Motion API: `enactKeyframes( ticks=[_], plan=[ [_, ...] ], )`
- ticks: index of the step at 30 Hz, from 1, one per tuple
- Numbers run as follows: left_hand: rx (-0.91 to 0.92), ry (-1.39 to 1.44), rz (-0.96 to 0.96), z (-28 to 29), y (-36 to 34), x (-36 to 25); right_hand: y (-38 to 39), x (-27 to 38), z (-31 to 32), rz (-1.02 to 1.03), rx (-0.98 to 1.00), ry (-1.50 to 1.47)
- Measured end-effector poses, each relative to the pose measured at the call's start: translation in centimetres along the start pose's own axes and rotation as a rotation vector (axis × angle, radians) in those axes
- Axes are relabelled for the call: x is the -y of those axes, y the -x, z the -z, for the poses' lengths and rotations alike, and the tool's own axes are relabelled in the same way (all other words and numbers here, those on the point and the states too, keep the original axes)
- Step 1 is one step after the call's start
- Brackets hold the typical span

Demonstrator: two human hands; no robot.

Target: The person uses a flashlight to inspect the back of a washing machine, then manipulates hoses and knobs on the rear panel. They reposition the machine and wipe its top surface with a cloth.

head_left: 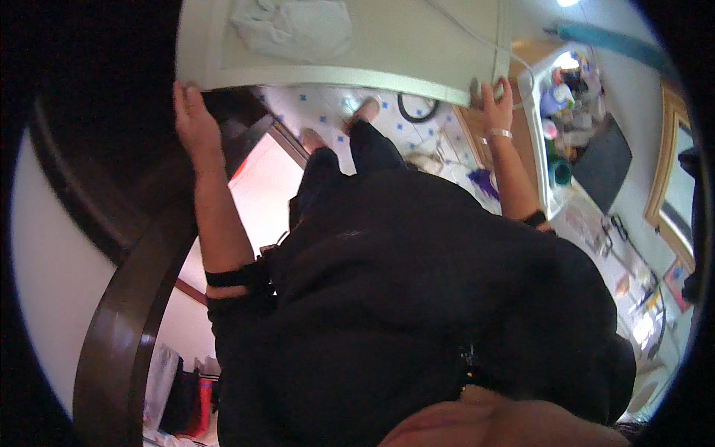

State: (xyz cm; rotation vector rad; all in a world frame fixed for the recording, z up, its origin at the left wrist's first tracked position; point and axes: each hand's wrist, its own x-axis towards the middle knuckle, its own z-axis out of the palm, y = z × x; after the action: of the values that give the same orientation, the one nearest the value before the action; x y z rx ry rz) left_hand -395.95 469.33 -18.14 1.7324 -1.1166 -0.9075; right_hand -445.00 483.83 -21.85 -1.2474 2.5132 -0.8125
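A wide cream panel (pixel 406 48) with a raised rim spans the top of the head view, held between both my hands. My left hand (pixel 197 127) is closed on its near left corner. At the near right corner, my right hand (pixel 497 112) grips the edge, with the thumb and a finger showing above it. A crumpled white cloth (pixel 294 30) lies on the panel toward the left. A pale cord (pixel 473 31) runs over its right part and hangs down near my right hand. The far end of the panel is out of view.
Dark wooden trim (pixel 123 328) stands close on my left. To the right, a white-edged counter (pixel 538 160) holds several bottles and jars. Below the panel, the blue-dotted tiled floor (pixel 339 104) has a black ring (pixel 418 118) and a purple item (pixel 484 182) on it.
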Motion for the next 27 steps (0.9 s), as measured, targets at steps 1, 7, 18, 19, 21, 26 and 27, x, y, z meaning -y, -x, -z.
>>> enactKeyframes(
  ticks=[1, 7, 18, 19, 21, 26, 27],
  plan=[
    [0.001, -0.053, 0.028, -0.1, 0.2, 0.0, -0.4, 0.8, -0.1, -0.059, -0.037, -0.013],
    [-0.015, -0.081, -0.015, -0.2, 1.0, 0.1, -1.0, 4.4, -0.9, -0.308, -0.106, 0.348],
    [-0.013, -0.316, -0.274, -1.0, 0.5, 1.6, -0.8, 3.8, -1.4, -0.291, -0.159, 0.352],
    [-0.009, -0.35, -0.295, -1.0, 0.4, 1.7, -0.8, 3.7, -1.5, -0.276, -0.168, 0.344],
    [0.0, -0.412, -0.352, -1.0, 0.2, 1.8, -0.9, 3.6, -1.5, -0.244, -0.188, 0.335],
    [-0.032, -0.464, -0.386, -1.2, -0.2, 2.2, -1.3, 3.1, -1.7, -0.241, -0.178, 0.347],
    [-0.031, -0.442, -0.391, -1.3, -0.2, 2.2, -1.3, 2.9, -1.7, -0.245, -0.176, 0.357]
  ],
)
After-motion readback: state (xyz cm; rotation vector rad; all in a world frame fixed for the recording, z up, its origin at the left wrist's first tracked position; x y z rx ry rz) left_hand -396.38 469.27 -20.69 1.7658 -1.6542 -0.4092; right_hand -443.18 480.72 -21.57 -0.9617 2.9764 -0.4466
